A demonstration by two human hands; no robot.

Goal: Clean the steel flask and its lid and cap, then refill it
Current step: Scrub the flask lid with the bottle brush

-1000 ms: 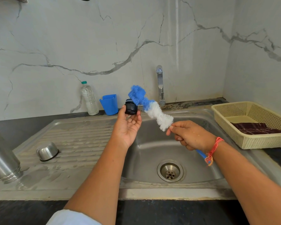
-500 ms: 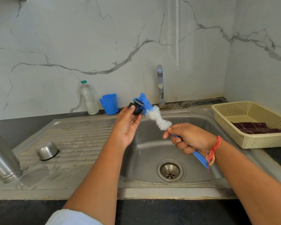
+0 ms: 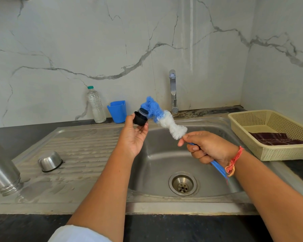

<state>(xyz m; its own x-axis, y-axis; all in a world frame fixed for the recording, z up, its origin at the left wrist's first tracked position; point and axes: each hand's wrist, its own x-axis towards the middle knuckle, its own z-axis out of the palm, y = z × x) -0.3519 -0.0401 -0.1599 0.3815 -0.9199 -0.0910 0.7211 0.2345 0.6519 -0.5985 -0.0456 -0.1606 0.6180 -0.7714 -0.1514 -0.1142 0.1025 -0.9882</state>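
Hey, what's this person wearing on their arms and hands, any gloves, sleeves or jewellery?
No gloves: both the left hand and right hand are bare, with no rings visible. An orange-red thread band with a knotted tail circles the right wrist. A white sleeve shows at the left upper arm; both forearms are uncovered.
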